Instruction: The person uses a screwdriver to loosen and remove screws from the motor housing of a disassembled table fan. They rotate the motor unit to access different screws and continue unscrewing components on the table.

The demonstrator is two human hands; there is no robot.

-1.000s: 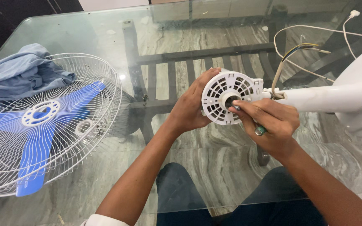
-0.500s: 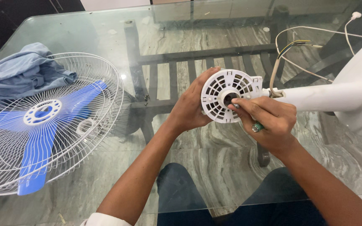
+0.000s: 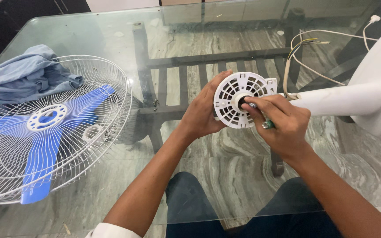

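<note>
My left hand [image 3: 203, 112] grips the left rim of a round white vented fan motor cover [image 3: 239, 99], held upright above the glass table [image 3: 225, 44]. My right hand [image 3: 283, 125] is closed around a small green-handled screwdriver [image 3: 267, 124] whose tip goes into the cover's centre hole. The cover sits at the end of the white fan stand tube [image 3: 336, 99], which lies level and joins a white fan base [image 3: 378, 88] at the right. Loose wires [image 3: 294, 53] rise from behind the cover.
A white wire fan guard [image 3: 54, 128] with blue blades [image 3: 40, 145] lies flat on the left of the table. A crumpled blue cloth [image 3: 23, 77] rests behind it. A dark bench frame shows through the glass. My knees are under the near edge.
Both hands stay on the cover; my right hand has turned slightly with the screwdriver at the centre hole. The view has shifted a little.
</note>
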